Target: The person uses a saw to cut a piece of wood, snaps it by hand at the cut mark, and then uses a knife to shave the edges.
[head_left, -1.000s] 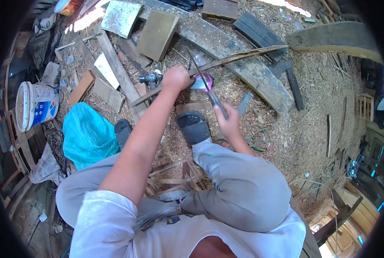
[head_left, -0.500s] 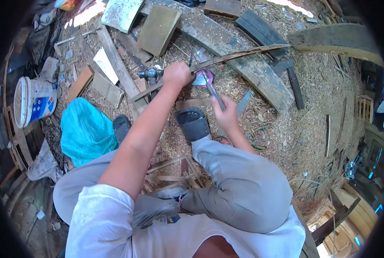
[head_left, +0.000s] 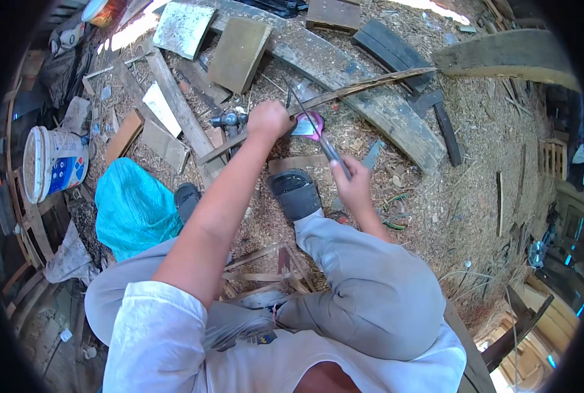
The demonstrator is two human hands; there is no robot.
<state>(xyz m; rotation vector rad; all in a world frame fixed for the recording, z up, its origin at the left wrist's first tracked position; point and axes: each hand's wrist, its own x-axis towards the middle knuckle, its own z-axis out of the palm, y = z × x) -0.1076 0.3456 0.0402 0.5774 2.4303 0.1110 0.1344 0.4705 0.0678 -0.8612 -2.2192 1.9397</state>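
My left hand (head_left: 269, 120) is closed around a long thin wooden strip (head_left: 364, 83), which slants from lower left to upper right. In my right hand (head_left: 353, 177) is the grey handle of a long narrow blade (head_left: 298, 100). The blade crosses the strip just right of my left hand; whether it touches the wood I cannot tell. Beneath the blade lies a pink-rimmed object (head_left: 317, 124) on the ground. A hammer (head_left: 226, 120) rests just left of my left hand.
A thick plank (head_left: 397, 124) lies across the ground ahead, with wood blocks (head_left: 241, 54) around it. A dark-handled tool (head_left: 446, 131) is at its right. On the left are a white bucket (head_left: 61, 164) and a turquoise bag (head_left: 135, 209). My sandalled foot (head_left: 295, 195) is below the hands.
My right hand has moved slightly right and down with the tool, and the blade now shows more clearly across the strip. My left hand has stayed on the strip.
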